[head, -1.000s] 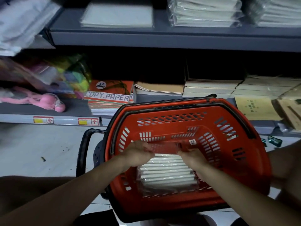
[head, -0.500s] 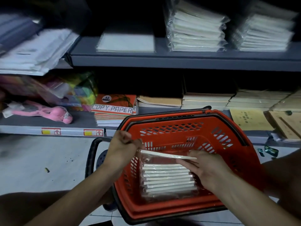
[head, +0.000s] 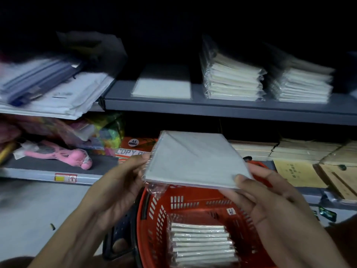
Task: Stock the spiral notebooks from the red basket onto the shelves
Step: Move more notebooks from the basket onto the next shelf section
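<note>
Holding a wrapped spiral notebook (head: pixel 197 159) above the red basket (head: pixel 154 213), we see both hands at work. The left hand (head: pixel 123 182) grips the notebook's left edge, where the spiral binding runs, with fingers curled under and thumb near the top. The right hand (head: pixel 266 198) pinches the near right corner, thumb pressed on the pale cover and fingers beneath. The notebook lies nearly flat, tilted a little toward us, with loose clear wrap hanging from its near left corner.

Below it, in the basket, we see a stack of wrapped notebooks (head: pixel 202 242) lying on the floor of the basket.

Behind the notebook runs the upper grey shelf (head: pixel 212 107). On it we see 1 flat pale notebook (head: pixel 162 88) and, to its right, 2 wrapped stacks (head: pixel 231 80), all blurred. On the lower shelf (head: pixel 58 167) lie a pink toy (head: pixel 67 155) in plastic, an orange pack of copy paper (head: pixel 133 147) partly hidden by the held notebook, and brown envelopes (head: pixel 297 173) at the right. Blurred white papers (head: pixel 63 97) sit on the upper left.
</note>
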Motion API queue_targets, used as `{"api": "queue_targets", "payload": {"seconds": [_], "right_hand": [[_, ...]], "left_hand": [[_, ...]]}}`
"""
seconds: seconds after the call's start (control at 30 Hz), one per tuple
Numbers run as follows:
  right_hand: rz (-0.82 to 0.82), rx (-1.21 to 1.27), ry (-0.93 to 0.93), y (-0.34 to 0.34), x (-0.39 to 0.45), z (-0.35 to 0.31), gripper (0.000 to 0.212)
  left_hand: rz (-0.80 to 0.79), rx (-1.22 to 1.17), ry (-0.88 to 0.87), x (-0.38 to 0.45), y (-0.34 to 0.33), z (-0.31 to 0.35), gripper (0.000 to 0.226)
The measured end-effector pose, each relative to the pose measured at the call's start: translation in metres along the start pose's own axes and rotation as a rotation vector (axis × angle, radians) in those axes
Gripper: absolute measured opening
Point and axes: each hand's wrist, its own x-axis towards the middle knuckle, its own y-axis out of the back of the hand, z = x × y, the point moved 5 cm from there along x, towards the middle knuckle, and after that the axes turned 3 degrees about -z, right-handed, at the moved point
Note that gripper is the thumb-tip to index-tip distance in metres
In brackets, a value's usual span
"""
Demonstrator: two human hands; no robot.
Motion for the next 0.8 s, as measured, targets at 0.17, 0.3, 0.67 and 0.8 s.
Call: {"api": "queue_targets", "payload": {"seconds": [0.17,0.3,0.67,0.8], "right_hand": [[-0.168,-0.023,0.056,-0.024,0.014,0.002,0.026],[-0.268,-0.044,0.07,-0.038,0.017,0.012,0.02],[-0.273,-0.238,0.33,-0.043,0.011,0.01,0.028],[-0.325,-0.23,0.327,-0.046,0.022,0.013,0.033]], "left_hand": [[-0.108,-0.034,-0.065,-0.002,-0.011,0.018,0.029],[-0.091,-0.099,-0.092,-0.003,-0.006,0.017,0.026],[-0.231,-0.221,-0.139,0.004,0.008,0.023,0.08],[-0.252,-0.191,-0.188,0.006,0.008,0.028,0.067]]}}
